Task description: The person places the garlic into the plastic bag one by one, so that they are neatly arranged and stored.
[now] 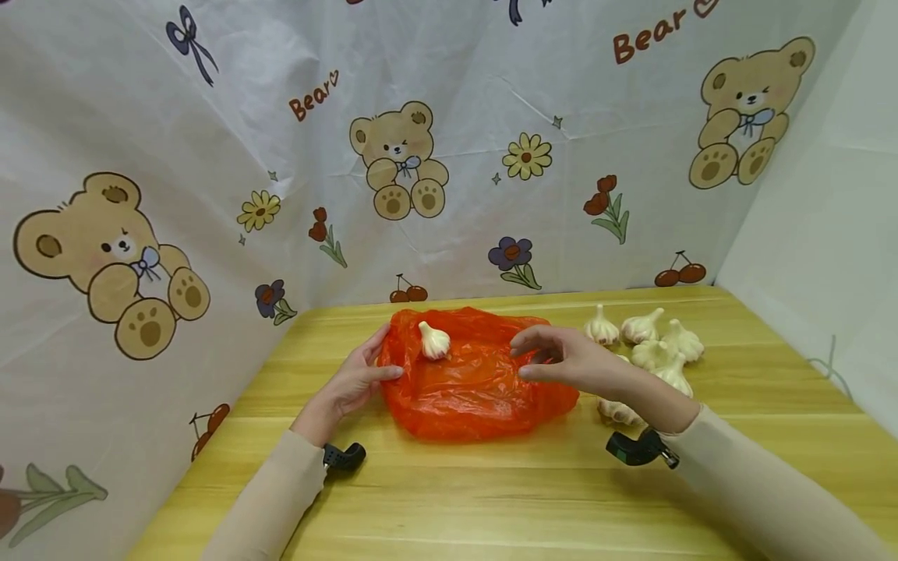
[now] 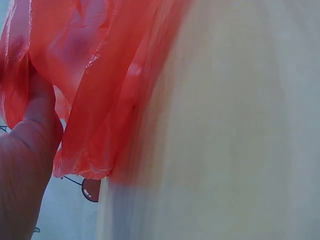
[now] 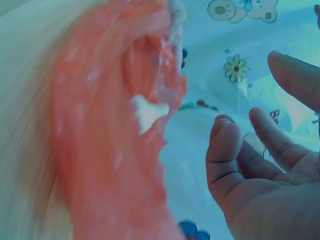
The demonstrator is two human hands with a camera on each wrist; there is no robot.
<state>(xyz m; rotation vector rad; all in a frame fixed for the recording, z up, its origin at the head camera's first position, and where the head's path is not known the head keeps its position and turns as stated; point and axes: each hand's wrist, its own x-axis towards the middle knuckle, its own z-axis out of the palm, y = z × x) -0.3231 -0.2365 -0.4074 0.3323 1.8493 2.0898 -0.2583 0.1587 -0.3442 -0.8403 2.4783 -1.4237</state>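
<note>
On wood (image 1: 463,499), left hand (image 1: 358,378) pinches the bag (image 1: 463,417); if it slips, garlic (image 1: 436,343) may roll toward the half-bent, empty right hand (image 1: 575,360).

Left sleeve (image 1: 263,499), right sleeve (image 1: 772,491): plain beige, cuffs (image 1: 690,428) behind the fingers (image 3: 225,145). Black angular wrist unit (image 1: 634,449) by each cuff; silver screw (image 1: 669,458) on right one.

- A wooden tabletop (image 1: 449,499) with yellowish grain
- A creased white cloth (image 1: 456,54) behind it and along its left side
- Prints on the cloth: winking bears (image 1: 397,173), yellow flowers (image 1: 526,157), purple flowers (image 1: 510,254), red tulips (image 1: 597,203), cherries (image 1: 691,273), dark bows (image 1: 184,37), "Bear" lettering (image 1: 649,37)
- A plain white surface (image 1: 828,226) on the right
- A thin pale cord (image 1: 831,368) by the tabletop's right edge
</note>
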